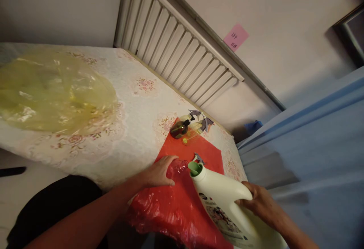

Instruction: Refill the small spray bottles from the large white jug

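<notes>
My left hand [162, 172] is wrapped round a clear plastic bottle [176, 168], whose threaded neck points right. Most of that bottle is hard to make out against the red plastic sheet [182, 196] under it. By its handle, my right hand [257, 199] grips a big cream-coloured detergent jug [224, 192]. The jug is tilted, and its uncapped green spout [195, 168] sits close to the bottle's neck. I cannot tell whether they touch or whether liquid flows. A grey-and-white spray trigger head [199, 158] lies just behind the spout.
Farther back stand a dark pump bottle [179, 129] and a clear yellowish bottle [192, 136], with grey spray heads [206, 123] beside them. A yellow plastic bag [57, 93] covers the left of the floral tablecloth [136, 108]. Behind are a radiator [176, 44] and, at right, a blue curtain [318, 146].
</notes>
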Motion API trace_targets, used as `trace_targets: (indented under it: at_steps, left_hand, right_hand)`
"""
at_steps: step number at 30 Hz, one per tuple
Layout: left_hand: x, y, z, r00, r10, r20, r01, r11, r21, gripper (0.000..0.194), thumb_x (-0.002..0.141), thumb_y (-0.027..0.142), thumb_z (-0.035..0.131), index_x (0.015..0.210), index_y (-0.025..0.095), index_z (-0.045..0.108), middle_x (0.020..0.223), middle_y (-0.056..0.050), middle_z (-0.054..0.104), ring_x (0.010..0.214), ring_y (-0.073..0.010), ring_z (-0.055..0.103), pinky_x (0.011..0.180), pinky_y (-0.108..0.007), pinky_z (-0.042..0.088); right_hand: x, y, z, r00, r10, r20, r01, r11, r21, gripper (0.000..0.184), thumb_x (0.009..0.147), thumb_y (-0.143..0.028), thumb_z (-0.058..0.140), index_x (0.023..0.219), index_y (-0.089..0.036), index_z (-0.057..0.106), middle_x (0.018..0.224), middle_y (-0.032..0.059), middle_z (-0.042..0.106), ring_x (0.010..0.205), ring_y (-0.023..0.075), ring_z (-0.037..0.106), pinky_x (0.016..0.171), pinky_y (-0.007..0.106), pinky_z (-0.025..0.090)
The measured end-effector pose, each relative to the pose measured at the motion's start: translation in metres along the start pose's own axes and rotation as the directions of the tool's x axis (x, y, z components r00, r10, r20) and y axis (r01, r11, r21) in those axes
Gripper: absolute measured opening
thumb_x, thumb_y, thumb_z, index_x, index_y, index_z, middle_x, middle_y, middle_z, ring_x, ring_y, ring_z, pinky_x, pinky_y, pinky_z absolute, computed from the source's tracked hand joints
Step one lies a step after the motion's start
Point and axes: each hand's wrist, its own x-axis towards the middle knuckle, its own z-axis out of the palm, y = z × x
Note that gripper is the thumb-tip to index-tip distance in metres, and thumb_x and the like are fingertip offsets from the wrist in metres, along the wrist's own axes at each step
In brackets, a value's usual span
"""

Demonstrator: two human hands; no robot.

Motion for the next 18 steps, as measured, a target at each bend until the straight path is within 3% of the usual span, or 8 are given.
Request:
trace_targets:
  at_steps: [18]
  left_hand:
    - [0.000, 0.000, 0.000, 1.000, 0.012, 0.001, -0.012, 1.000, 0.014, 0.086, 0.059, 0.020, 0.074, 0.136, 0.021, 0.035, 0.140, -0.011, 0.045, 0.131, -0.0274, 0.042, 0.112, -0.042, 0.032]
  right_hand:
    - [-0.001, -0.011, -0.005, 1.000, 0.024, 0.012, -0.023, 0.998, -0.054, 0.020, 0.068, -0.035, 0.065, 0.078, -0.018, 0.061, 0.075, 0.0013, 0.070, 0.069, 0.0190, 0.063, 0.057, 0.023, 0.044]
